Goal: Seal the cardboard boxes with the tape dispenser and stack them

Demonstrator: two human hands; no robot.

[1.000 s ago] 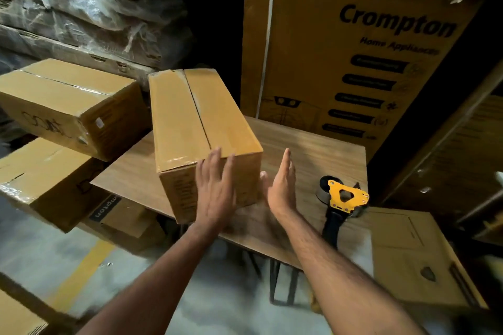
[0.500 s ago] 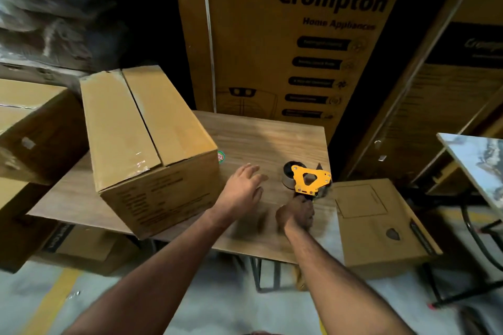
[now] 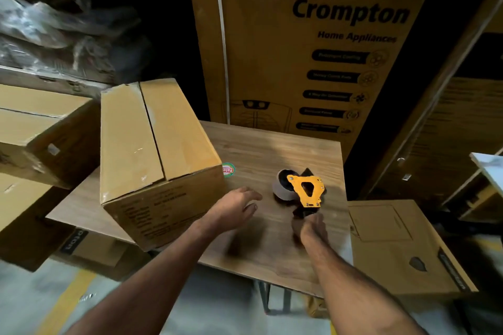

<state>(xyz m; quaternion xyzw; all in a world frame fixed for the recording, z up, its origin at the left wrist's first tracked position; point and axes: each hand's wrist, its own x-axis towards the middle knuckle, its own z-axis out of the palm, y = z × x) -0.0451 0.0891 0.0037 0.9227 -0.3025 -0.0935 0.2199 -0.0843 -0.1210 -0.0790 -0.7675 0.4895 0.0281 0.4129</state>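
A brown cardboard box (image 3: 152, 149) with closed top flaps stands on the left part of the wooden table (image 3: 277, 149). To its right lies the tape dispenser (image 3: 302, 189), with an orange side plate, a tape roll and a black handle. My right hand (image 3: 310, 228) grips that handle near the table's right front. My left hand (image 3: 234, 208) hovers above the tabletop between the box and the dispenser, fingers loosely bent, holding nothing.
A tall Crompton carton (image 3: 313, 49) stands behind the table. Two stacked boxes (image 3: 40, 133) sit left of the table, and a flat carton (image 3: 397, 247) lies at its right. A round sticker (image 3: 228, 170) marks the tabletop. Plastic-wrapped goods (image 3: 54, 22) fill the back left.
Both hands left the box's front face. My right hand took hold of the dispenser's handle, and my left hand moved right over the tabletop. The view swung right.
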